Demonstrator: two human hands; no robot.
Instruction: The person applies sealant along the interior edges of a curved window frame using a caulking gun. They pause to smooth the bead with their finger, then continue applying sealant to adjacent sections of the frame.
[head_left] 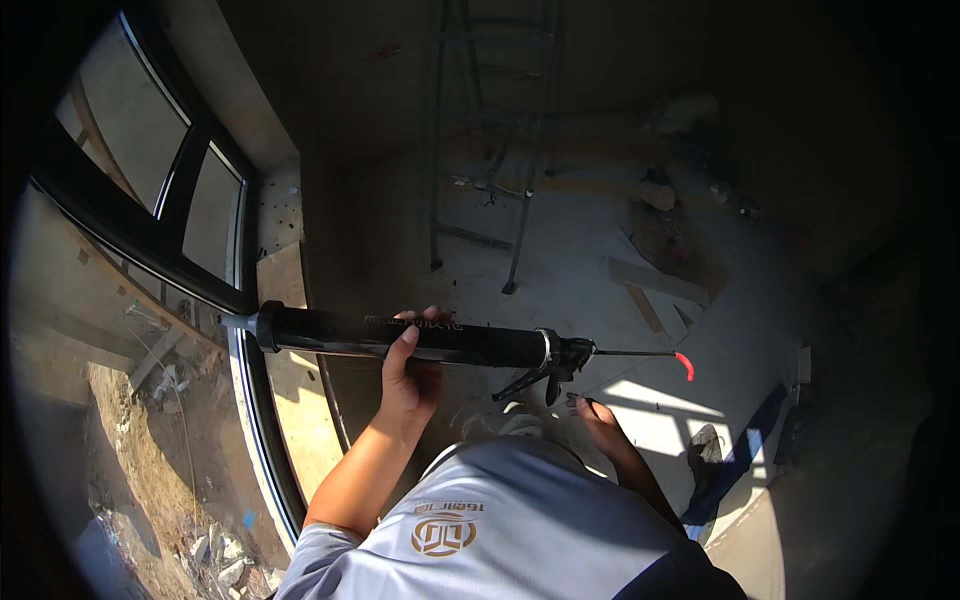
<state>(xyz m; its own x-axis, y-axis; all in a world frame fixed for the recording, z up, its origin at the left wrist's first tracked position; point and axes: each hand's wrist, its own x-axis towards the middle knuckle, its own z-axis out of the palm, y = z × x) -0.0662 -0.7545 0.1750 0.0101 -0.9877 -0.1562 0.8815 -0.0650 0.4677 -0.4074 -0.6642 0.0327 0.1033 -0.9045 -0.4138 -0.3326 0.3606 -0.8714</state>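
Note:
A black caulking gun [480,346] lies nearly level across my view, its nozzle end at the left by the window frame. My left hand [408,378] is closed round the middle of its barrel, thumb in front and fingertips showing over the top. At the right end are the trigger and handle [560,368], with a thin metal rod [635,352] ending in a red hooked tip [685,366]. Just below the handle, my right hand [597,415] is apart from it, fingers partly in shadow and seemingly spread with nothing visible in them.
At my left stands a dark-framed window [155,215] with a sill [300,370]; rubble [225,565] lies outside below. A stepladder [475,237] stands ahead. Board offcuts [655,285] and dark cloth [735,465] lie on the floor at the right.

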